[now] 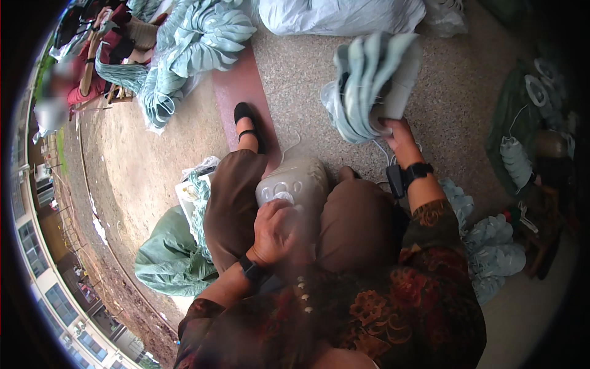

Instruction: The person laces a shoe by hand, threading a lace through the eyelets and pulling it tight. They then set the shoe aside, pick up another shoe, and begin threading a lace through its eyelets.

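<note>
My right hand, reaching forward, grips a fanned stack of pale blue-green curved pieces by its lower edge. A thin cord hangs near that wrist, and the stack is above the speckled floor. Between my knees stands a translucent, bulging plastic container with raised shapes on its surface. Over its near part, my left hand is closed, fingers bent together beside a small white round spot. What those fingers hold, if anything, is hidden.
Bundles of similar blue-green pieces lie ahead on the left, near a seated person. White sacks are at the far edge. A green sack rests by my left leg; more bundles sit at my right.
</note>
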`<act>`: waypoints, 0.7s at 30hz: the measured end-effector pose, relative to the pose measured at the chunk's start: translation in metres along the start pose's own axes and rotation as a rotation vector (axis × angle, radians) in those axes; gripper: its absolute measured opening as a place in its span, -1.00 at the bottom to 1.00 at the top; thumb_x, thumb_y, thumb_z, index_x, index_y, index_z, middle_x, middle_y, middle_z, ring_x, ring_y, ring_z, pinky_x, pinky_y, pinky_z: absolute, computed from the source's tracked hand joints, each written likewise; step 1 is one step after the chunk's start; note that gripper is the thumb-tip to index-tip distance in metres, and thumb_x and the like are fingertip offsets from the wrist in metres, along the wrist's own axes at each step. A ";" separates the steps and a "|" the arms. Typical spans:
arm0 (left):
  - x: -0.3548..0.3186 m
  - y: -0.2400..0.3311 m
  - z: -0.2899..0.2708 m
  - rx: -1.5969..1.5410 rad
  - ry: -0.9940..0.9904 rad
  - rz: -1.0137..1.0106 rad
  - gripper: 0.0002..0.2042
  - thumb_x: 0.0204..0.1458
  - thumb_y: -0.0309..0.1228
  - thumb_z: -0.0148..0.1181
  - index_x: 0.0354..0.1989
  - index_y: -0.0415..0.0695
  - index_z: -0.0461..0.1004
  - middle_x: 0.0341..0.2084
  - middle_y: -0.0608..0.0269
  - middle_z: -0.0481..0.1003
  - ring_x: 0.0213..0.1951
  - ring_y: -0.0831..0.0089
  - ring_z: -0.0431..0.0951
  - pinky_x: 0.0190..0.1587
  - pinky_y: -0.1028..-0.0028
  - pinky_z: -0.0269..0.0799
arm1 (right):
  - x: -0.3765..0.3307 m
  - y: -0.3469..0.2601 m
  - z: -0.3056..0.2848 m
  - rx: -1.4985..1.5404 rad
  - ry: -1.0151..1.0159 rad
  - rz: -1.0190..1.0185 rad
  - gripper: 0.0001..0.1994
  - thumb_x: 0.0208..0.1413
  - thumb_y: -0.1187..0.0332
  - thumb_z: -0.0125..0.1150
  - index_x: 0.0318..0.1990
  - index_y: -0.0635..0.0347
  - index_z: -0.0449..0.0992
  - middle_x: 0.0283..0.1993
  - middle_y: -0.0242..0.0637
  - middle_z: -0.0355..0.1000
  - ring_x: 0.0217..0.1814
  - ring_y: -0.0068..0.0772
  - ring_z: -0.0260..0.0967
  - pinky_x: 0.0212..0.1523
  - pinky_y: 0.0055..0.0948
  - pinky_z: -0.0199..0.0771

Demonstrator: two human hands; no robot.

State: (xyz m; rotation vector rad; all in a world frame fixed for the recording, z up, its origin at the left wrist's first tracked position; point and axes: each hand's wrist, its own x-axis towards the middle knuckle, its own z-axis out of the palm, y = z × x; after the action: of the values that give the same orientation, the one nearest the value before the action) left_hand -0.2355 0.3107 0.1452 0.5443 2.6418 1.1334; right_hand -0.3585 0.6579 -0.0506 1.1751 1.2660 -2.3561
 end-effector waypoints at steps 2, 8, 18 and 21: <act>-0.002 0.001 0.003 0.001 0.024 0.018 -0.65 -0.33 -0.44 0.20 -0.24 -0.15 0.43 -0.24 0.10 0.42 -0.13 0.07 0.41 -0.06 0.21 0.30 | -0.048 -0.015 -0.011 -0.004 -0.124 -0.075 -0.53 -0.05 0.51 0.13 0.09 0.24 0.31 0.08 -0.19 0.34 0.07 -0.27 0.33 -0.04 -0.28 0.43; -0.016 0.002 0.003 -0.155 0.135 -0.070 -0.43 -0.16 -0.15 0.33 0.00 -0.19 0.33 -0.10 0.01 0.40 -0.03 0.04 0.38 0.06 0.22 0.26 | -0.216 -0.050 0.064 0.129 -0.368 -0.197 -0.61 0.25 0.28 -0.16 0.19 0.16 0.23 0.21 -0.22 0.24 0.27 -0.27 0.16 0.25 -0.16 0.18; -0.106 0.100 -0.113 0.209 0.497 0.511 -0.33 -0.25 0.04 0.33 -0.05 -0.20 0.31 0.08 -0.15 0.26 0.08 -0.13 0.26 0.08 -0.01 0.12 | -0.392 0.064 0.142 -0.567 -0.830 -0.669 -0.50 -0.03 0.50 0.21 0.13 0.21 0.28 0.22 -0.19 0.21 0.27 -0.27 0.14 0.23 -0.32 0.18; -0.122 0.101 -0.120 0.385 0.444 0.439 -0.41 -0.28 -0.02 0.32 -0.16 -0.23 0.40 0.00 -0.13 0.31 0.02 -0.11 0.29 0.05 0.10 0.17 | -0.388 0.102 0.152 -0.532 -0.929 -0.375 -0.55 0.01 0.36 0.23 0.08 0.20 0.31 0.14 -0.19 0.26 0.19 -0.22 0.24 0.13 -0.29 0.31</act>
State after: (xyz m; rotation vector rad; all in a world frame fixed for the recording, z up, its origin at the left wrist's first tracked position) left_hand -0.1392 0.2462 0.3067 1.1028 3.2644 0.9270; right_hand -0.1336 0.4130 0.2204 -0.3278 1.6090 -2.0871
